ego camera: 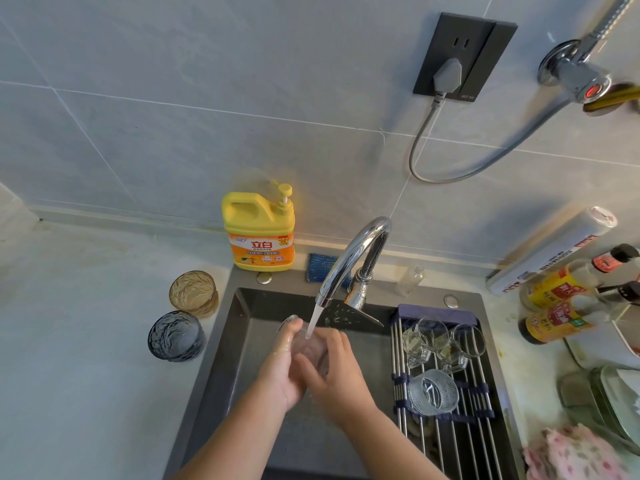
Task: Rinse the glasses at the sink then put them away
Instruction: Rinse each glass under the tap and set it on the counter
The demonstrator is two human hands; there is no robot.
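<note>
Both hands meet over the sink (221,344): the left hand (280,370) and right hand (334,379) curl round a clear glass (309,348), which sits under the stream from the faucet (353,258). On the surface (86,341) left of the sink stand an amber glass (193,292) and a blue glass (176,336), close together. Three more clear glasses lie on the drying rack (446,441) across the sink's right side. A yellow detergent bottle (258,233) stands behind the sink.

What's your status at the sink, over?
Left hand and right hand both gripping clear glass under running tap. Amber glass, blue glass on counter beside sink. Nothing obstructing.
</note>
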